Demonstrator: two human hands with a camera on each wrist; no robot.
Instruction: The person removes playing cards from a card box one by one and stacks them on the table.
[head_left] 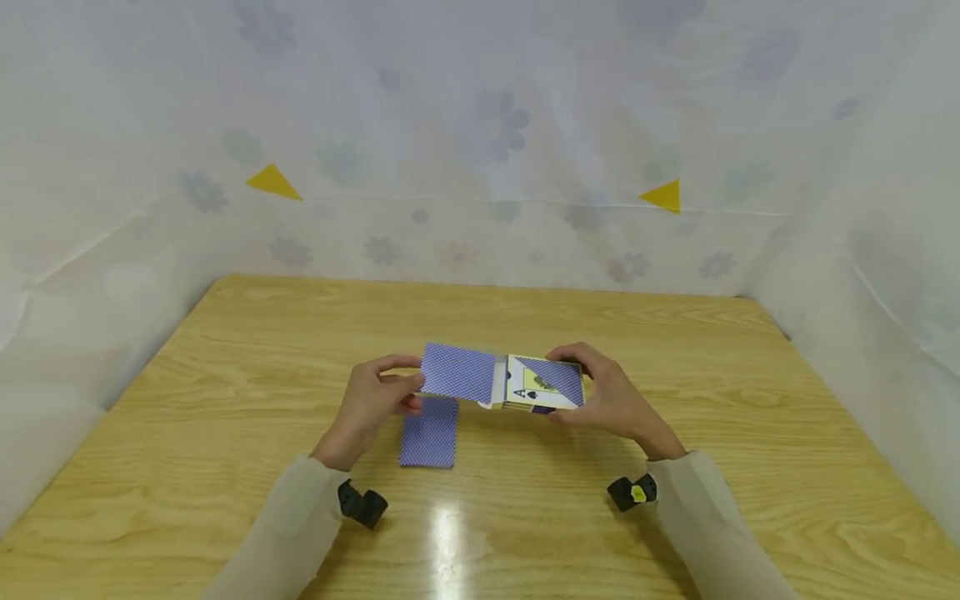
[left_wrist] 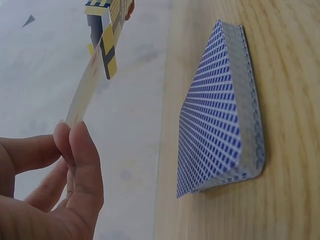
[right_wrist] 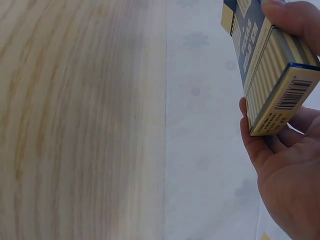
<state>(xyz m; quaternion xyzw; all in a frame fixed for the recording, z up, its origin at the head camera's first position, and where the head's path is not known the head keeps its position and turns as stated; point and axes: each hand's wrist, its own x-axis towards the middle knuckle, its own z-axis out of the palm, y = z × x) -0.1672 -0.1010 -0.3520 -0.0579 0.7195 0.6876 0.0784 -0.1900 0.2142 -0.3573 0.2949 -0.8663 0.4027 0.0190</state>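
My left hand (head_left: pixel 369 406) pinches the left end of a blue-checked playing card (head_left: pixel 456 372) between thumb and fingers. Edge-on in the left wrist view, the card (left_wrist: pixel 86 92) looks thin; whether it is one or a few I cannot tell. Its other end meets the open, white-flapped end of a card box (head_left: pixel 551 383) printed with an ace of spades. My right hand (head_left: pixel 611 404) grips that box, thumb on one side and fingers on the other, above the table. A barcode marks the end of the box (right_wrist: pixel 287 100). Below my left hand lies a stack of blue-backed cards (head_left: pixel 429 437).
The wooden table (head_left: pixel 225 400) has a light reflection near its front. A pale flowered curtain (head_left: pixel 450 125) hangs behind it and at both sides, with two yellow triangles, one at left (head_left: pixel 273 182) and one at right (head_left: pixel 663 197).
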